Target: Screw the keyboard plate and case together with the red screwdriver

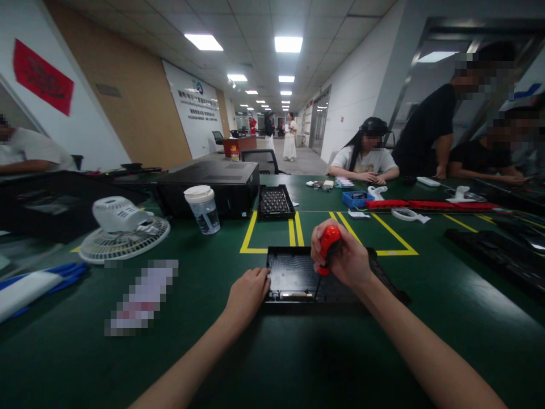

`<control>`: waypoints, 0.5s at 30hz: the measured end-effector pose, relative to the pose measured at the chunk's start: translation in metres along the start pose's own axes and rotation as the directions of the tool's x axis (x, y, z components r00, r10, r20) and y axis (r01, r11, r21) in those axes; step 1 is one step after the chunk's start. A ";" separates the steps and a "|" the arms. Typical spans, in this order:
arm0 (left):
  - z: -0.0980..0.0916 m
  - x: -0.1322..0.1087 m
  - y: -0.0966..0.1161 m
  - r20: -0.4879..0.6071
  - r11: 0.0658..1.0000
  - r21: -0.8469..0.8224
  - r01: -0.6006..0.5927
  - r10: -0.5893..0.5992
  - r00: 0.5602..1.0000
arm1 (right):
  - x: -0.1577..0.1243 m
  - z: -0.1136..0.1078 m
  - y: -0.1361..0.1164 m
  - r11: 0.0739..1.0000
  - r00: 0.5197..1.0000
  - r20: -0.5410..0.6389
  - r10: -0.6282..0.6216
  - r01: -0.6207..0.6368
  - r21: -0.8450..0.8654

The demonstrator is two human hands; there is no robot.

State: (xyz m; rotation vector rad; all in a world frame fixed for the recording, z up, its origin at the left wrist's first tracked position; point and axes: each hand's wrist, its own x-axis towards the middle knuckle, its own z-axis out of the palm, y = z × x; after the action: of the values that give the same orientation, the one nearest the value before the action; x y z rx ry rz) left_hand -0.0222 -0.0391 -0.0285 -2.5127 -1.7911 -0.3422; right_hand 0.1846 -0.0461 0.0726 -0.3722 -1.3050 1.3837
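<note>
A black plastic panel with a raised rim [293, 267] lies flat on the green table in front of me. My left hand [249, 289] holds its left edge with curled fingers; the fingertips are partly hidden. In my right hand [351, 261] is a screwdriver [330, 241] with a red and black handle, fingers wrapped round it. Its dark shaft points down at the panel's near side, right of a pale strip. Whether the tip sits in a screw is too small to tell. My right hand and forearm cover part of the panel's right side.
Beyond the panel are yellow tape lines [259, 250] and a black tray with a bumpy insert [276, 203]. At left stand a lidded cup [203, 210], a white fan part [123, 227], a large black case [208, 182] and blue-white gloves [38, 289]. A blue box [356, 199] and several people are farther right.
</note>
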 end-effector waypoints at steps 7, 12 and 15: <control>-0.001 0.000 0.000 0.011 1.000 -0.021 0.012 -0.012 1.000 | 0.000 -0.002 0.001 1.000 1.000 0.008 -0.014 0.014 -0.020; -0.001 0.000 0.000 0.019 0.999 -0.027 0.019 -0.019 1.000 | 0.000 -0.002 0.001 0.999 1.000 0.011 -0.015 0.016 -0.048; 0.000 0.001 -0.001 0.013 0.999 -0.027 0.020 -0.020 1.000 | 0.000 -0.002 0.001 0.998 0.999 0.028 -0.018 0.019 -0.058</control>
State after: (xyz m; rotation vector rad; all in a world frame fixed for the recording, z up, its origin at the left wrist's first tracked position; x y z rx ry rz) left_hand -0.0226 -0.0384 -0.0284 -2.5225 -1.8296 -0.3546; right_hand 0.1858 -0.0455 0.0714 -0.3804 -1.3704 1.3422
